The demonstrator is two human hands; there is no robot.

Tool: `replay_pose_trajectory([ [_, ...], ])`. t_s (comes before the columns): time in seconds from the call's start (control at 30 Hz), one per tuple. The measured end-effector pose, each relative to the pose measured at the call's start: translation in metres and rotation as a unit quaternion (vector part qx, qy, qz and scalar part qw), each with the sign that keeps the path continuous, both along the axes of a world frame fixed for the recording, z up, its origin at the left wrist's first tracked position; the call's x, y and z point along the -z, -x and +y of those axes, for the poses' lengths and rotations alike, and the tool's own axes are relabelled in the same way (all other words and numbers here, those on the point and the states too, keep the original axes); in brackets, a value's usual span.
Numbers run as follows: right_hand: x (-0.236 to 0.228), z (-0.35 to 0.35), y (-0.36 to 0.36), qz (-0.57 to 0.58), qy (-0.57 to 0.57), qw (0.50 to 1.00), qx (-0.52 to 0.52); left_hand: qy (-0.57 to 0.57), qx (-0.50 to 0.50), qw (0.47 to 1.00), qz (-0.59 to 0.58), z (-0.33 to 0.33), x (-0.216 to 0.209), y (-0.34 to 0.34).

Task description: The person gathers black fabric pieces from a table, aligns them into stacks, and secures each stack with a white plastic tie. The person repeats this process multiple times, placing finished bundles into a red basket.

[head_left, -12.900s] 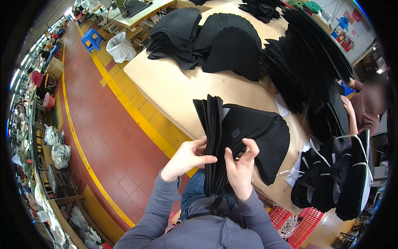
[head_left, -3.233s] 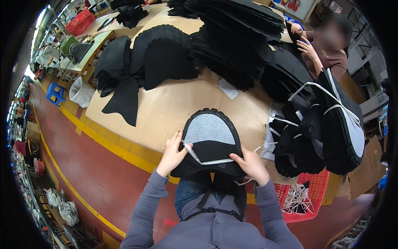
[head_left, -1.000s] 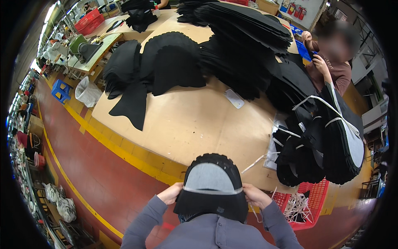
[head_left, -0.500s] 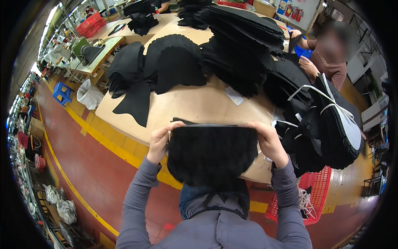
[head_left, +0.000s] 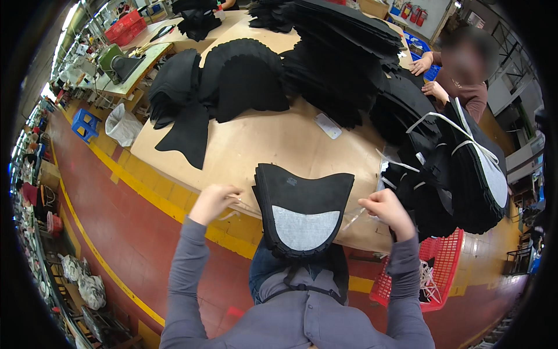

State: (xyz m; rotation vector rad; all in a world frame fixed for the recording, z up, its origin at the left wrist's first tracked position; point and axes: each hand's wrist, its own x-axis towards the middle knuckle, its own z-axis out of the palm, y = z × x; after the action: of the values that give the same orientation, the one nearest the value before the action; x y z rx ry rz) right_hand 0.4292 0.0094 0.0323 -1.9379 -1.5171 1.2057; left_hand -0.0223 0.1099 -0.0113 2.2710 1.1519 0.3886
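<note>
A thick stack of black fabric pieces [head_left: 312, 189] lies at the near edge of the table, in front of my body. Its top piece has a curved upper edge and a light grey half-round patch [head_left: 305, 227]. To the left of the stack, my left hand [head_left: 215, 202] is closed on one end of a thin white strip [head_left: 243, 205]. On the other side, my right hand [head_left: 388, 209] pinches a white strip end [head_left: 353, 220]. The strip's middle is hidden by the stack, so whether both ends are one piece cannot be seen. Neither hand touches the stack.
Black stacks [head_left: 247, 81] cover the table's [head_left: 232, 139] far side. A tied bundle [head_left: 479, 168] lies at right, with a phone-like white object [head_left: 328, 125] mid-table. A red basket [head_left: 444, 262] stands low right. Across the table, a person [head_left: 462, 78] rests hands on fabric.
Both hands have let go of the stack's top edge and moved apart, now holding white strip ends. The stack now rests at the table edge with its grey patch showing.
</note>
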Motion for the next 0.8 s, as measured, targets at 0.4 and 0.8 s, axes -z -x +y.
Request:
replay_pose_trajectory([
  [0.4, -0.099, 0.086, 0.176, 0.272, -0.109, 0.902, -0.316, 0.216, -0.051, 0.873, -0.434, -0.043, 0.008, -0.132],
  [0.8, 0.059, 0.145, 0.171, 0.038, -0.043, 0.99, -0.132, 0.27, -0.388, 0.685, -0.555, -0.082, 0.051, -0.131],
])
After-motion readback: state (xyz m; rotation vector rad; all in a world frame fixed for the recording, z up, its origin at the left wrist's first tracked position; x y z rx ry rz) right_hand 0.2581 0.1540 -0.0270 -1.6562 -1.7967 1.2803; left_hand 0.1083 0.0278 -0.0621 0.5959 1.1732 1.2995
